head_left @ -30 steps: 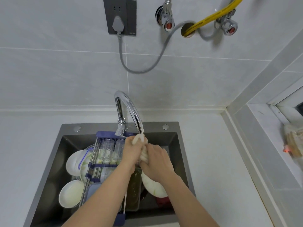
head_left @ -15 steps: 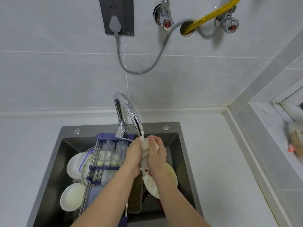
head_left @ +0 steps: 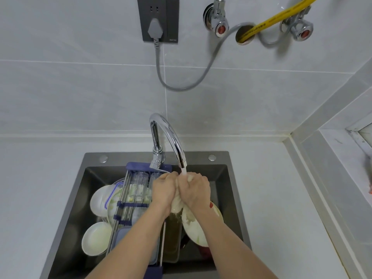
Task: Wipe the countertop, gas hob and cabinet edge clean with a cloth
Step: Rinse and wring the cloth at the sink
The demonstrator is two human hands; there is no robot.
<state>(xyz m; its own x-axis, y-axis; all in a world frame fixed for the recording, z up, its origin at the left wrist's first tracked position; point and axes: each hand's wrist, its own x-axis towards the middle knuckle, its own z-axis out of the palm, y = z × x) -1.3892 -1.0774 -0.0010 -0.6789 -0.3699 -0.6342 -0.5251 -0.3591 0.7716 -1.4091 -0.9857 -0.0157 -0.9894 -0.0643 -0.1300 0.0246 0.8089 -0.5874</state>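
Observation:
A pale, wet cloth (head_left: 178, 205) is bunched between both my hands over the dark sink (head_left: 231, 190). My left hand (head_left: 164, 191) grips its left side and my right hand (head_left: 196, 191) grips its right side, knuckles up. Water runs from the chrome tap spout (head_left: 181, 158) onto the top of the cloth. Most of the cloth is hidden inside my fists. The white countertop (head_left: 277, 198) lies on both sides of the sink. No gas hob is in view.
The sink holds white bowls (head_left: 94, 237), plates (head_left: 194, 230) and a blue-ended drying rack (head_left: 128, 206) with glasses. On the tiled wall are a socket with a grey plug (head_left: 156, 31), two valves (head_left: 219, 27) and a yellow hose (head_left: 275, 19). A window ledge (head_left: 342, 158) runs along the right.
Both hands have stayed under the tap, kneading the cloth. The right hand moved up from lower right to level with the left hand, and the cloth shifted between them.

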